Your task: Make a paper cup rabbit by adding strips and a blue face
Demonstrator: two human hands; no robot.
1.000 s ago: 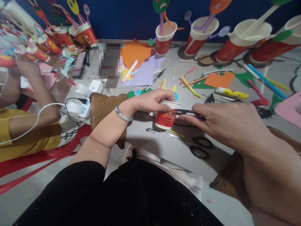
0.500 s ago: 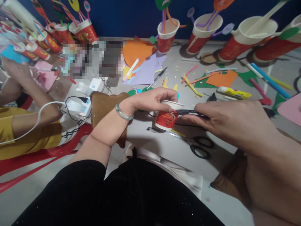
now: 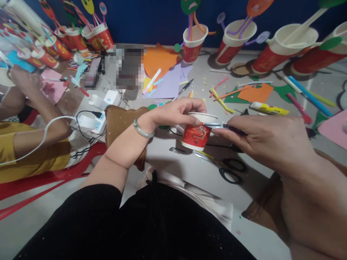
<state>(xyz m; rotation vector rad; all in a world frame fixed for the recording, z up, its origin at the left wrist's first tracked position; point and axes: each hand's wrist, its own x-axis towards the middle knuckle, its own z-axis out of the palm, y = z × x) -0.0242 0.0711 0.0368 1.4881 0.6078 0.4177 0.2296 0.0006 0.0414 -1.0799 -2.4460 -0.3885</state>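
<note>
A red paper cup (image 3: 195, 138) with a gold dragon print and a white rim stands tilted in front of me. Its upper left side is gripped by my left hand (image 3: 180, 112), fingers behind the rim and thumb in front. My right hand (image 3: 260, 139) is closed around the dark handle of a utility knife (image 3: 214, 125). The blade touches the cup's side just under the rim, close to my left thumb. Below the cup lie black-handled scissors (image 3: 230, 176) and a small pen cap (image 3: 176, 150).
Red cups with paper figures (image 3: 193, 47) line the back wall. Coloured paper (image 3: 165, 81), straws (image 3: 222, 101) and a yellow glue tube (image 3: 268, 108) cover the table. At left are a power strip (image 3: 92, 124), a brown cushion (image 3: 121, 124) and another person's arm (image 3: 45, 104).
The cup has turned slightly and shifted right, showing more of the dragon. The knife blade has rotated, so its flat face now catches light. My left hand still grips the rim.
</note>
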